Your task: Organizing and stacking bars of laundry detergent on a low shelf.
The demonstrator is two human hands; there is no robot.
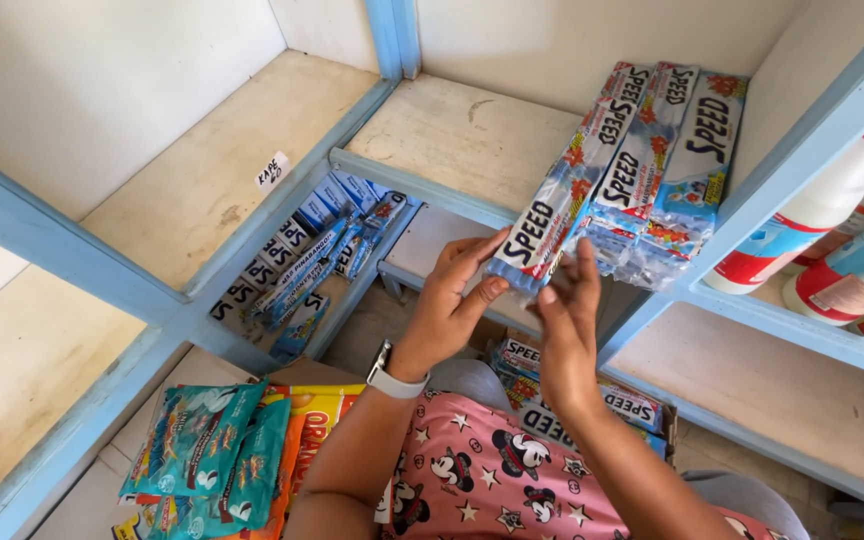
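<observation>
- The shelf unit (pixel 252 262), white boards framed in pale blue, fills most of the view; every place below is told against it.
- On its upper right board, against the right-hand upright, lies a row of long blue-and-white wrapped packs (pixel 652 165), side by side and tilted, their near ends hanging over the front rail.
- The outermost long pack (pixel 562 195) of that row, on the side away from the upright, is the one in hand; its near end sticks out past the shelf's front rail and its far end rests on the board.
- The left hand (pixel 452 300), a white wristwatch (pixel 392 378) on its wrist, is raised in front of the same rail, fingers curled around the near end of that pack, thumb pressed on its lower edge.
- The right hand (pixel 567 320) is just beside it, fingers spread and slightly bent, fingertips touching the end of the same pack; whether it truly grips cannot be told.
- Beyond the right upright of the shelf stand white bottles (pixel 832 250) with red caps and coloured labels.
- On a lower board, left of the hands, lies a heap of small blue packs (pixel 302 265).
- Below the shelf's front, at the left, teal and orange sachet bags (pixel 217 460) lie stacked.
- Under the hands, below the shelf, an open carton (pixel 577 400) holds more long packs.
- A small paper label (pixel 272 169) sits on the upper left board.
</observation>
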